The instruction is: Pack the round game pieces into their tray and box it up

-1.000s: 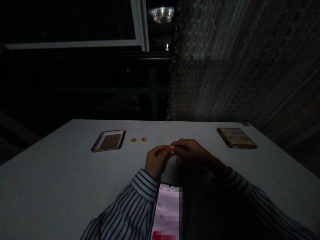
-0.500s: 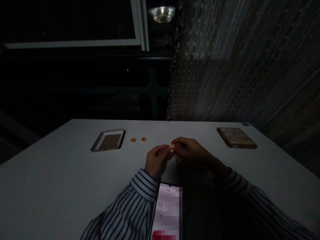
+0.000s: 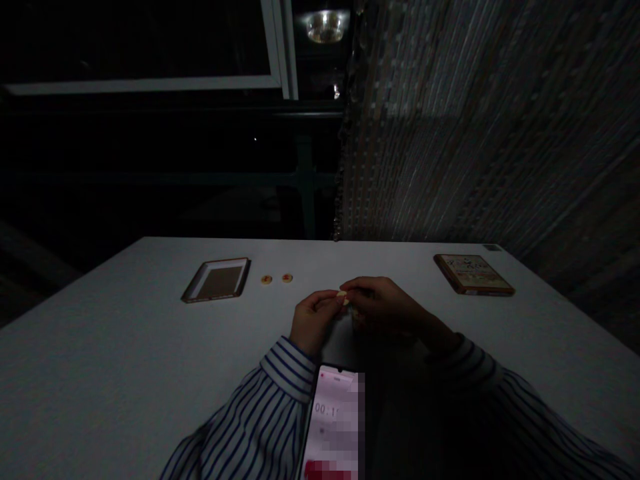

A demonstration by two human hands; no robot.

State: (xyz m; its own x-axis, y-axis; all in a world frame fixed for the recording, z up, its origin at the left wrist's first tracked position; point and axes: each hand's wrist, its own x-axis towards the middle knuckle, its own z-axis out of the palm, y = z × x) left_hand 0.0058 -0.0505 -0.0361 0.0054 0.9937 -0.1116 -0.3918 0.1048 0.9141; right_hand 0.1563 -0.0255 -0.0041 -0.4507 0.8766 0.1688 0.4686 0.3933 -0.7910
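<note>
Two hands meet over the table (image 3: 100, 373): the left hand (image 3: 313, 323) and the right hand (image 3: 383, 297) both pinch one small round piece (image 3: 342, 293) between their fingertips, near the middle. From the left, one shallow open tray (image 3: 219, 283) comes first, then two loose round pieces (image 3: 267, 280) with red marks, lying side by side just apart. Below the hands lies one phone (image 3: 327, 413), its lit screen partly pixelated, the left sleeve (image 3: 255, 400) beside it. Whatever sits in the shadow under the right hand is too dark to count. Far right is one flat box (image 3: 474, 275) with a printed top. Compared with one second earlier, the pinched piece shows a paler, plainer surface; the tray, loose pieces and box have stayed put.
</note>
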